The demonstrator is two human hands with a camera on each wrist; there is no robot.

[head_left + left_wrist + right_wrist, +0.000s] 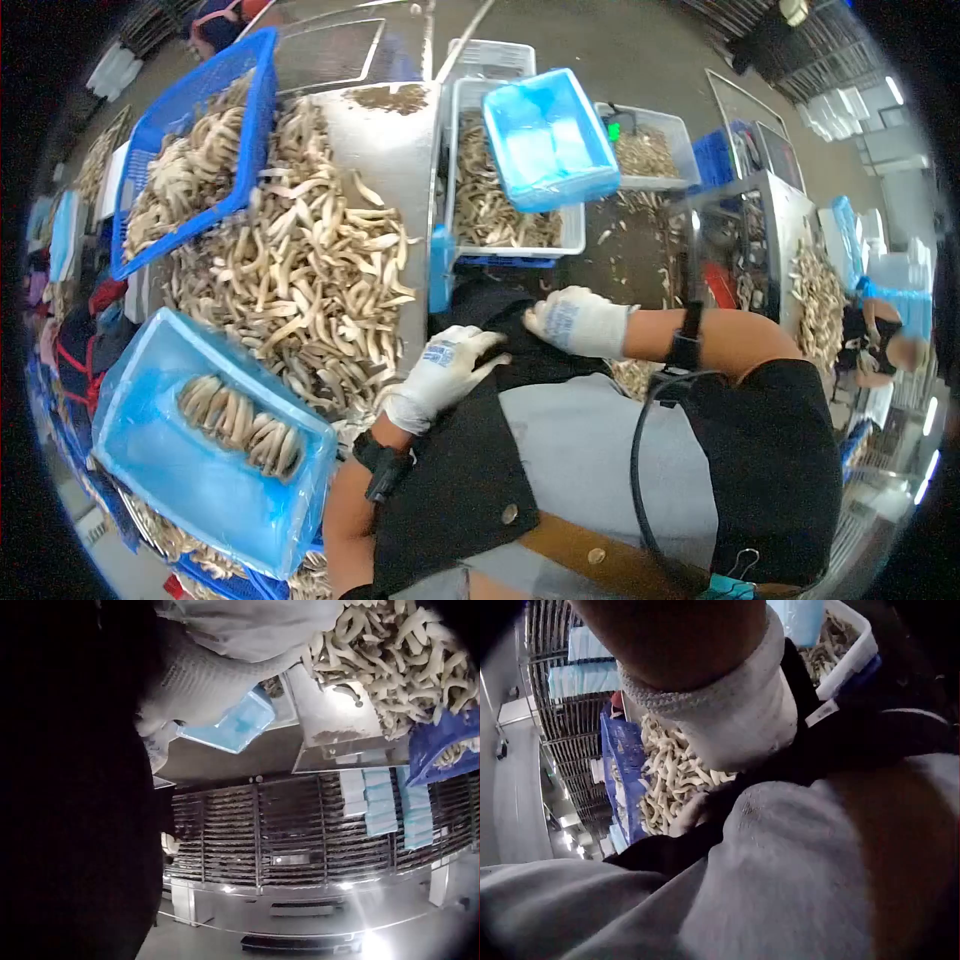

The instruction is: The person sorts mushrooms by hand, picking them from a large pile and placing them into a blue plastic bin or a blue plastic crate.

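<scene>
Both hands wear white gloves with blue print and meet at a black cloth point(485, 305) over the person's lap. The left hand point(440, 372) has its fingers and thumb bent at the cloth's left side, gripping it. On the other side the right hand point(580, 322) grips the cloth too, fingertips hidden in its dark folds. Only the glove's cuff point(739, 724) shows clearly in the right wrist view. Beside the left hand lies a big heap of pale, long-stemmed mushrooms point(320, 275) on a metal table point(385, 150).
A blue-lined box point(150, 440) with a row of mushrooms stands at lower left. Behind it is a blue basket point(262, 130) of mushrooms. Ahead, a blue-lined tray point(550, 140) rests across a white crate point(575, 232) of mushrooms. Another person point(880, 335) is at far right.
</scene>
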